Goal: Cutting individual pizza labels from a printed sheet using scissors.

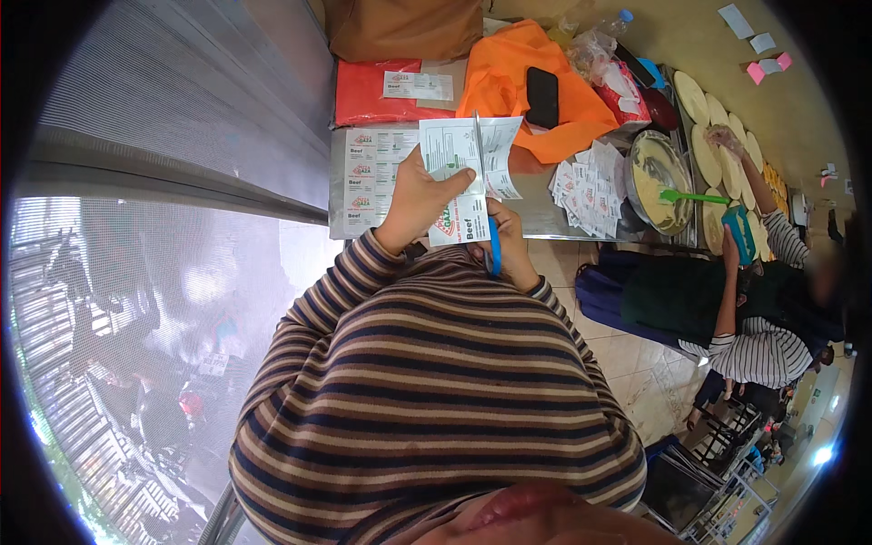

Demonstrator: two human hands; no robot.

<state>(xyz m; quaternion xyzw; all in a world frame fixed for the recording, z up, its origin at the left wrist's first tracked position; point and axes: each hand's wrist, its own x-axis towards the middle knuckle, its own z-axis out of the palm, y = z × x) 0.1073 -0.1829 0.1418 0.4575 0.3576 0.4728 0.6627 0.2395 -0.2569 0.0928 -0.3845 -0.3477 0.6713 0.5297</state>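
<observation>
My left hand [429, 197] grips a sheet of printed paper labels [443, 146], its thumb pressed on the front. In my right hand [507, 238] is a pair of scissors with blue handles [494, 248]. The scissor blades [478, 143] point away from me and straddle the sheet, whose right part curls off to the side. Beneath and left of my left hand, more uncut label sheets [364, 180] lie on the metal table [538, 221]. A heap of cut labels [589, 187] rests on the table to the right.
Beyond are a red plastic packet [361, 102], an orange bag [490, 75] with a black phone [542, 97] on it, and a brown bag [409, 27]. Rightward stand a metal bowl [637, 197] with a green spatula [695, 197] and several dough rounds [691, 99]. A co-worker [756, 340] holds a teal box [739, 235].
</observation>
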